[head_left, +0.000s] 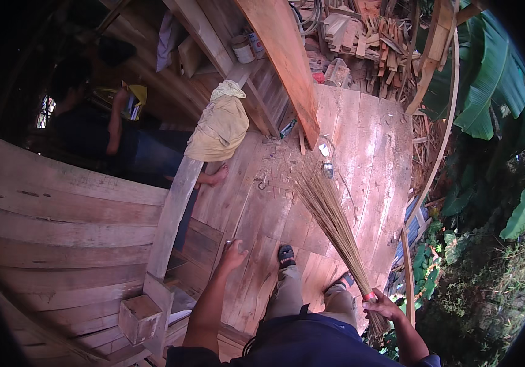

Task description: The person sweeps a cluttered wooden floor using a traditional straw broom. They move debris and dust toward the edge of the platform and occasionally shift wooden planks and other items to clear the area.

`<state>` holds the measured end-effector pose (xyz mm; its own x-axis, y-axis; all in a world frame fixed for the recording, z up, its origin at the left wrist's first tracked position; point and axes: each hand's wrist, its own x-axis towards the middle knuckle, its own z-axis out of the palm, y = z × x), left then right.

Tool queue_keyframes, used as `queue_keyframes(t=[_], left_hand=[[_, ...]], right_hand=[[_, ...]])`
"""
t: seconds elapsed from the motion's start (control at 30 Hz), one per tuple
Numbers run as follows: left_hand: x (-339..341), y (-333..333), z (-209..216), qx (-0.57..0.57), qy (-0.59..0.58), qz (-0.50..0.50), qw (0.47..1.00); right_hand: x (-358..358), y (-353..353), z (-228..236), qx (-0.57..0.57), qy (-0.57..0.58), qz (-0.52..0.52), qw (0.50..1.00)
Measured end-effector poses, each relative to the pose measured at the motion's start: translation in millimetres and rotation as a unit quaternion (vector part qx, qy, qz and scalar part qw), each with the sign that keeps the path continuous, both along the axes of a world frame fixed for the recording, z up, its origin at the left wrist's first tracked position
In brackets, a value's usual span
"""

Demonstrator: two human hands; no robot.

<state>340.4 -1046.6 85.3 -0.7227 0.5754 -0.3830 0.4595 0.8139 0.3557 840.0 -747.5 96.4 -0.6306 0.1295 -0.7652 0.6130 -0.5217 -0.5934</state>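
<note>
My right hand (383,306) is closed round the bound handle end of a stick broom (333,211), just by its red band. The broom's bristles fan out away from me, their tips at the littered wooden floor (262,238). Over the floor on the left, my left hand (233,254) is held with its fingers curled; a small pale thing shows at the fingertips, too small to name. Small scraps and bits of debris (268,174) lie on the boards beyond the broom's tips.
A person (100,131) sits in the dark room at left, one bare foot on the floor. A yellowish cloth (218,125) drapes a wooden post. An upright plank (287,61) rises ahead. Stacked wood scraps (378,46) lie beyond the floor's far edge; banana leaves (489,73) hang at right.
</note>
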Motion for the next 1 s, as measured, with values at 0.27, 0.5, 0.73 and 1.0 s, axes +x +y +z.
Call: queue_keyframes(t=[0.27,0.5,0.73,1.0], left_hand=[[-256,42,72,0.058,0.301,-0.041,0.951],[-343,79,36,0.025,0.329,-0.108,0.938],[-354,63,43,0.016,0.318,-0.104,0.942],[-352,93,16,0.056,0.325,-0.175,0.928]], right_hand=[[-138,-56,-49,0.050,-0.038,0.024,0.998],[-252,-123,-105,0.125,-0.124,0.287,0.942],[-439,-236,-245,0.078,0.019,0.265,0.961],[-573,-247,-390,-0.207,-0.068,-0.104,0.971]])
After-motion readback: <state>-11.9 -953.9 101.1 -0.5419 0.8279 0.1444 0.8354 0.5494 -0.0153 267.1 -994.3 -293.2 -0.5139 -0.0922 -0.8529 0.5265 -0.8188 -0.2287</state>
